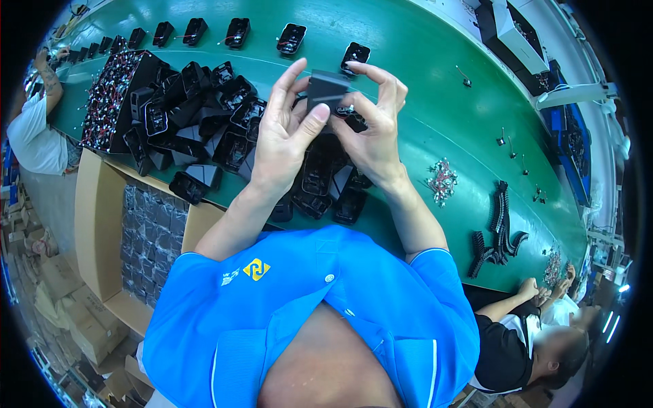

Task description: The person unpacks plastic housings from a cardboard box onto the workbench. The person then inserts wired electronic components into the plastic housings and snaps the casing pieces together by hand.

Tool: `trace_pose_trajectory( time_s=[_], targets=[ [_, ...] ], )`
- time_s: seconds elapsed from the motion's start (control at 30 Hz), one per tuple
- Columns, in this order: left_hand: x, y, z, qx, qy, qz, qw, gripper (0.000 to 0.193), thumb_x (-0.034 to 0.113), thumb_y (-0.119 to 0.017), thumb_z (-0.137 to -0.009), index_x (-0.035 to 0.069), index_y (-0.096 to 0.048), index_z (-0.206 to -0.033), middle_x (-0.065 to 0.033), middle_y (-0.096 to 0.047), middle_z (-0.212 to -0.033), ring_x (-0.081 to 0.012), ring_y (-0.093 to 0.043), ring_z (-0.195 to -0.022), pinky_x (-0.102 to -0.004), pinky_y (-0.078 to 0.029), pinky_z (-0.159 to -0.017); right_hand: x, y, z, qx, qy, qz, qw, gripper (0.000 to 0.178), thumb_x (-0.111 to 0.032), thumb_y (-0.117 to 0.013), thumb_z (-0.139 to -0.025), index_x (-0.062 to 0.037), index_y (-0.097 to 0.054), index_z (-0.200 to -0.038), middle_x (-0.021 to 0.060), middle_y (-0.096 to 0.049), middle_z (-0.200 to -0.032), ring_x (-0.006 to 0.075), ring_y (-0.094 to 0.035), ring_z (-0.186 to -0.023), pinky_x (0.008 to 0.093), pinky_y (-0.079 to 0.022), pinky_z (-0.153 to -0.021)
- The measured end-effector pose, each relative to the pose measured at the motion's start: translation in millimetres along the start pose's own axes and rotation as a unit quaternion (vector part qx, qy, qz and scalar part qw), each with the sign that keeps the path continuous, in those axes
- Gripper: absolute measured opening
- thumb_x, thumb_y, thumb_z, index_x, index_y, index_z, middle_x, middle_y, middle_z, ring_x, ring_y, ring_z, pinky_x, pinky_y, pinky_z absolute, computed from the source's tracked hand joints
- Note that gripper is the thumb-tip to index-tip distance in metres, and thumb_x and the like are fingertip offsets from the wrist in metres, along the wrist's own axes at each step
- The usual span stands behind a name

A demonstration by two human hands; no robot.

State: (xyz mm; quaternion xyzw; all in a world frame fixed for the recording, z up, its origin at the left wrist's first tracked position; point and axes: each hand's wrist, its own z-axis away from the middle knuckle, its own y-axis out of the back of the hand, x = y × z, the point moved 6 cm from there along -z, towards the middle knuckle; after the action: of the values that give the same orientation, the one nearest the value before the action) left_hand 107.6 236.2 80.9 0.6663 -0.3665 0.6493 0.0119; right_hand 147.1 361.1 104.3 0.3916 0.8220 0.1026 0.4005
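Above the green table, a small black plastic housing (329,85) is held up between both my hands. My left hand (286,129) grips it from the left, with the thumb across its near edge and the other fingers behind it. From the right, my right hand (373,122) pinches its side, the index finger raised. What lies inside the housing is turned away from view. Below my hands is a pile of open black housings (316,173), partly hidden by my wrists. Just beyond the fingers stands another open housing (356,56) with parts inside.
A row of housings (237,32) runs along the far side. A black box of small wired parts (112,95) sits at left, beside a cardboard carton (98,224) of wrapped pieces. Loose small parts (443,182) and black strips (500,228) lie right. Co-workers sit at both ends.
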Motion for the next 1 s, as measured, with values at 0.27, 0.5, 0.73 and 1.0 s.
trace_pose_trajectory(
  time_s=[0.27,0.5,0.73,1.0],
  targets=[
    [15.3,-7.0,-1.6,-0.052,-0.011,-0.044,0.998,0.060,-0.003,-0.066,-0.092,0.001,-0.041,-0.147,-0.0185,-0.054,-0.137,-0.0237,-0.058,-0.122,-0.0356,-0.044,-0.111,14.8,5.5,5.5,0.057,-0.004,-0.097,0.994,0.022,-0.007,-0.077,-0.068,-0.0119,-0.077,-0.089,0.0064,-0.056,-0.137,0.0250,-0.042,-0.123,0.0402,-0.028,-0.106],
    [9.6,-1.6,-1.3,-0.056,0.013,-0.034,0.998,0.053,0.000,-0.065,-0.094,-0.002,-0.045,-0.143,-0.0186,-0.057,-0.134,-0.0236,-0.059,-0.121,-0.0355,-0.044,-0.111,18.2,2.7,11.8,0.067,-0.002,-0.128,0.989,0.024,-0.008,-0.078,-0.068,-0.0128,-0.078,-0.091,0.0071,-0.054,-0.139,0.0252,-0.041,-0.123,0.0402,-0.028,-0.107],
    [-0.3,9.5,-2.7,-0.022,0.087,0.094,0.992,0.050,0.003,-0.065,-0.095,-0.003,-0.046,-0.141,-0.0194,-0.057,-0.134,-0.0231,-0.060,-0.119,-0.0346,-0.046,-0.109,4.5,7.8,7.0,0.000,0.027,-0.087,0.996,0.022,-0.013,-0.079,-0.071,-0.0131,-0.075,-0.093,0.0076,-0.052,-0.141,0.0254,-0.042,-0.123,0.0391,-0.029,-0.105],
    [-9.8,29.3,-26.7,-0.022,0.006,-0.209,0.978,0.044,0.012,-0.064,-0.097,0.000,-0.052,-0.138,-0.0181,-0.055,-0.136,-0.0280,-0.058,-0.120,-0.0400,-0.046,-0.107,71.1,32.4,-18.1,-0.057,-0.007,0.177,0.983,0.033,-0.025,-0.083,-0.073,-0.0109,-0.070,-0.099,0.0076,-0.053,-0.139,0.0263,-0.042,-0.124,0.0454,-0.028,-0.106]
  ],
)
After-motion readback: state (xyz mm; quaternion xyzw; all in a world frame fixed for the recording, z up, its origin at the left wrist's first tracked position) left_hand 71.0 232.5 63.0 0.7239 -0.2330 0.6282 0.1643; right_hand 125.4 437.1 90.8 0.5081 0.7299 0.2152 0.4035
